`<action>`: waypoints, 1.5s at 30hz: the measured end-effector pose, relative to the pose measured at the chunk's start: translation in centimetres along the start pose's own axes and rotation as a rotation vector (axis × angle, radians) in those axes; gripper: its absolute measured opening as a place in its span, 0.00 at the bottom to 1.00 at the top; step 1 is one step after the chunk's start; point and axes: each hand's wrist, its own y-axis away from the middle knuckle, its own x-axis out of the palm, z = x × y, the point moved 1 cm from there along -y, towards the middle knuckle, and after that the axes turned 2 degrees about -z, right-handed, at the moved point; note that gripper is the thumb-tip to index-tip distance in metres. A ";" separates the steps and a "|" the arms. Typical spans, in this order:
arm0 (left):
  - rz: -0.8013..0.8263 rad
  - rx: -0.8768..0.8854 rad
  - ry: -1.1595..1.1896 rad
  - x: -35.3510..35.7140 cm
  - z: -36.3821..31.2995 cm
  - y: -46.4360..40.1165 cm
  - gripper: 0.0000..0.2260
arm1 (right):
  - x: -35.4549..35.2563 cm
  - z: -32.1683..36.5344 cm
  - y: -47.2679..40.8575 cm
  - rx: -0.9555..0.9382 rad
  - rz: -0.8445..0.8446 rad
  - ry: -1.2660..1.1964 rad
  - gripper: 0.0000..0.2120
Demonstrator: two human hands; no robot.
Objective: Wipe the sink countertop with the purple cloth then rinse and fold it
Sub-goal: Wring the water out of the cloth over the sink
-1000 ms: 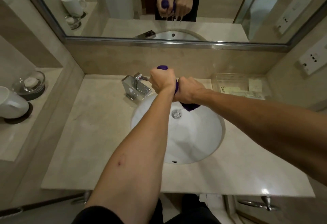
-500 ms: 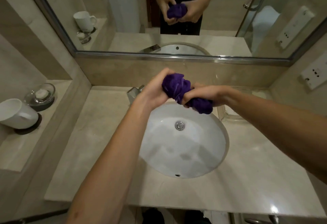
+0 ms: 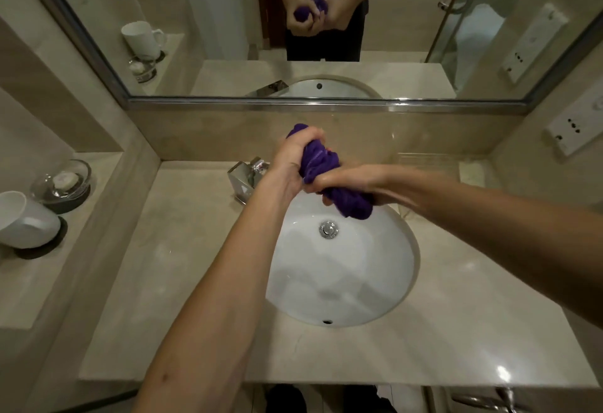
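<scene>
Purple cloth, bunched into a tight twisted wad at upper centre of the frame, held in the air above the far rim of the white sink, just right of the chrome faucet. Gripped at its upper end by the left hand, fingers curled and pressed together around the fabric, a small tuft poking out above the fist. Gripped lower down by the right hand, somewhat blurred, fingers wrapped over the top of the wad with a loose clump hanging beneath toward the basin. Nowhere touching the beige stone countertop.

Likely wet and soft, so heavier than it looks and prone to dripping; best kept over the basin while squeezed. Limp, with no stiffness to hold a shape, so folding probably calls for shaking it open first and finding two adjacent corners to pinch. Terry-like texture, so little risk of slipping even when damp. Not fragile; safe to wring hard.

Off to the left of the frame, on a side shelf, a white mug and a glass soap dish. Along the top, a mirror reflecting both fists closed on the same bundle.
</scene>
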 end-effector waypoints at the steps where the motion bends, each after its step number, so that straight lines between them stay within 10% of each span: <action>1: -0.050 0.021 -0.039 0.0 0.5 -0.3 0.09 | 0.4 -0.6 -0.7 -0.015 -0.055 0.035 0.08; 22: -0.445 0.263 -0.460 0.2 2.9 -2.0 0.14 | 1.8 -3.9 -4.5 -0.034 -0.489 0.665 0.17; 30: -0.155 0.130 -0.313 2.0 1.5 -0.5 0.11 | -1.6 -2.9 -2.1 -0.260 -0.261 0.161 0.08; 36: 0.052 -0.010 -0.365 3.9 0.5 1.7 0.20 | -4.8 -3.9 0.5 -0.324 -0.239 -0.068 0.34; 45: 0.016 0.103 -0.270 5.1 -0.6 4.5 0.17 | -8.4 -2.5 2.5 -0.415 -0.350 -0.264 0.11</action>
